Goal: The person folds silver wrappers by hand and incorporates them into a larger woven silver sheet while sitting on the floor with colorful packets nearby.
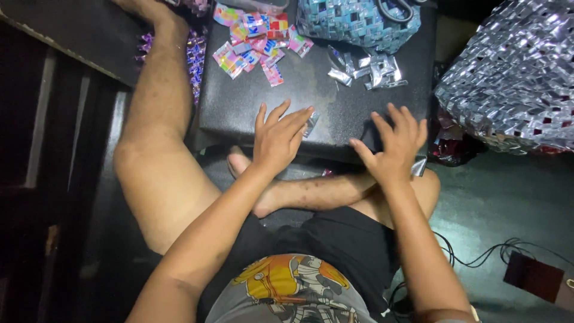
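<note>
My left hand [278,136] lies flat, fingers spread, on the front edge of a low black table [251,101]. A small silver folded wrapper strip [311,124] pokes out just beside its fingertips. Spread flat over the same edge further right is my right hand [394,142], and a silver piece [420,165] shows under its heel. Neither hand grips anything. Farther back lie a loose heap of silver folded strips [371,70] and a pile of pink and multicoloured folded wrappers [257,39].
A blue-silver woven wrapper bag [356,21] with scissors on it stands at the table's back. A large silver woven piece [514,78] sits at right. My bare legs are folded under the table. Cables [478,257] and a dark red device [534,276] lie on the floor.
</note>
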